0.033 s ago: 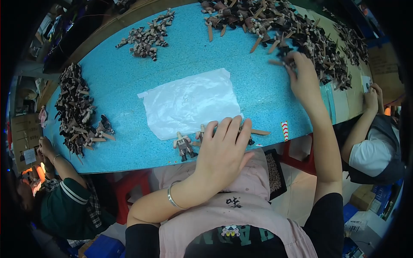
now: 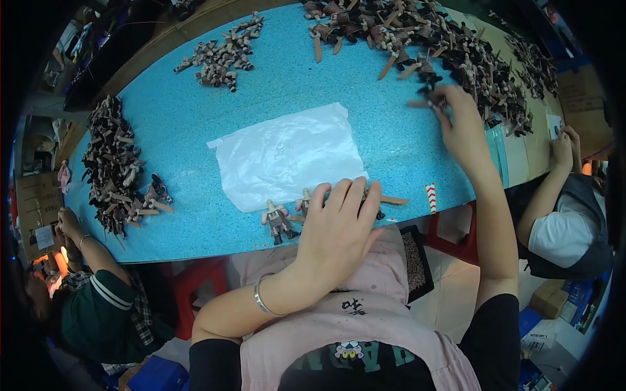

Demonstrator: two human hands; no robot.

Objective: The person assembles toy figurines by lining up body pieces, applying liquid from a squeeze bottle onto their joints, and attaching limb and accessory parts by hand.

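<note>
At the near table edge, my left hand [image 2: 339,225] lies palm down with its fingers stretched out over some small figurines, partly hiding them. A figurine with a pale head and dark body [image 2: 278,221] lies just left of my fingers. Another figurine [image 2: 303,201] shows partly beside my index finger, and a brown blade-shaped piece [image 2: 395,201] sticks out to the right. My right hand [image 2: 458,120] pinches a dark figurine [image 2: 438,99] with a brown blade, at the edge of the large figurine pile [image 2: 466,62]. That figurine is blurred. A white plastic sheet [image 2: 287,153] lies in front of me.
The blue tabletop [image 2: 176,150] also bears a figurine pile [image 2: 112,166] at left and a smaller pale pile [image 2: 222,55] at the back. A red-and-white striped tape [image 2: 431,198] marks the near edge. People sit at left [image 2: 98,306] and right [image 2: 570,228].
My right hand has shifted slightly toward me with the figurine. My left hand stays nearly still.
</note>
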